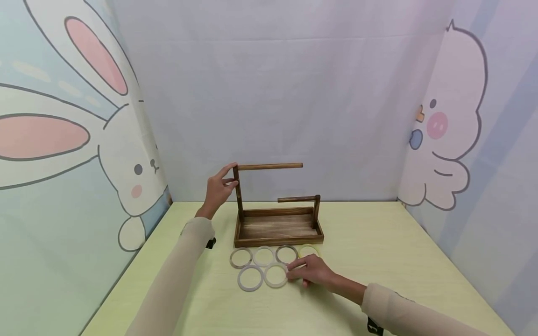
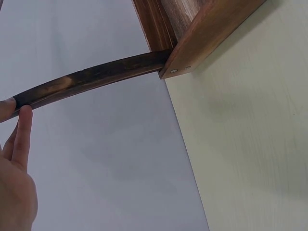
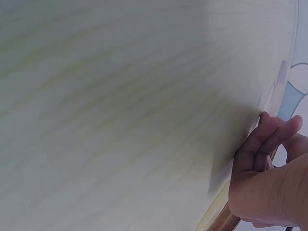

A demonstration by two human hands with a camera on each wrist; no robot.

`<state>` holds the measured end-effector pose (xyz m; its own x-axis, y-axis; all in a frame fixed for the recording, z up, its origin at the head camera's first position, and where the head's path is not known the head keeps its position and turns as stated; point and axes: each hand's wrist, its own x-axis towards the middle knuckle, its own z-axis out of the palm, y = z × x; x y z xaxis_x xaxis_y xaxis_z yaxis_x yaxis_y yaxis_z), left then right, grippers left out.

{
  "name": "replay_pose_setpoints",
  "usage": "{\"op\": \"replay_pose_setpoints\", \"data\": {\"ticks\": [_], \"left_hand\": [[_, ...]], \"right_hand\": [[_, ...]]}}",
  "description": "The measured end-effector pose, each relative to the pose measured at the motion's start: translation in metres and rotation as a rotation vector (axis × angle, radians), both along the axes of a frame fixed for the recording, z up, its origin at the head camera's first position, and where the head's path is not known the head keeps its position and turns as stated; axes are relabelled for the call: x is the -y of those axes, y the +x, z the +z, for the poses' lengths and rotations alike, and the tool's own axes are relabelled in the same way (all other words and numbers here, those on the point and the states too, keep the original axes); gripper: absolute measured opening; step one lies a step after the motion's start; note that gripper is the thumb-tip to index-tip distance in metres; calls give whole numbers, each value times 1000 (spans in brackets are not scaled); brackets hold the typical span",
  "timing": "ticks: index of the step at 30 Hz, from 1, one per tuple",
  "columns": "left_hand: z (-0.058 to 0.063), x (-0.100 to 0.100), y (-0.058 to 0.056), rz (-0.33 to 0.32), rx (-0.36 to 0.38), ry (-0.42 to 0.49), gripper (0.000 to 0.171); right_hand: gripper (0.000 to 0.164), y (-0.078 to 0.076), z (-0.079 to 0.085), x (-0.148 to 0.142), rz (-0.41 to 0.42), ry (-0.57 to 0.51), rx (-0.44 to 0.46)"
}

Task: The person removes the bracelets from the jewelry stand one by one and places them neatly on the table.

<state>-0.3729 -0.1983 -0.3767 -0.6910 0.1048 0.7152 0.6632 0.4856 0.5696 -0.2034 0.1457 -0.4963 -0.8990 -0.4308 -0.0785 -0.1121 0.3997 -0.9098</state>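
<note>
A brown wooden rack (image 1: 279,242) has a shallow tray base, a tall left post with a long bar, and a short right post with a shorter bar. My left hand (image 1: 219,190) pinches the tall post (image 2: 91,76) near its top, thumb and fingers on opposite sides. Low over the table, my right hand (image 1: 313,270) has bent fingers right at the right rim of a pale greenish-white bangle (image 1: 274,285). Whether they pinch it I cannot tell. Beside that bangle lies a lavender one (image 1: 250,289). Part of a yellow bangle (image 1: 308,246) shows beyond the right hand.
In the row nearest the rack lie a grey-brown bangle (image 1: 232,262), a whitish bangle (image 1: 263,248) and a dark bangle (image 1: 286,247). The pale yellow table (image 1: 370,233) meets a light curtain (image 1: 277,93) behind the rack, with cartoon-printed panels on both sides.
</note>
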Motion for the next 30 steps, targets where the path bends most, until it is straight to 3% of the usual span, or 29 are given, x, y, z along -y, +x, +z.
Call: {"op": "replay_pose_setpoints", "data": {"ticks": [15,23,28,30], "left_hand": [[-1,0,-3,-6,-11,-3,68],[0,4,2,-1,-33,-18,68],[3,5,5,20,-46,-16,67],[5,5,7,14,-44,-9,68]], "right_hand": [[29,4,3,-3,-29,30,-40],[29,6,9,-6,3,-18,-68],[27,0,20,-15,-34,8,-97],[26,-7,27,-22,-42,44,-154]]}}
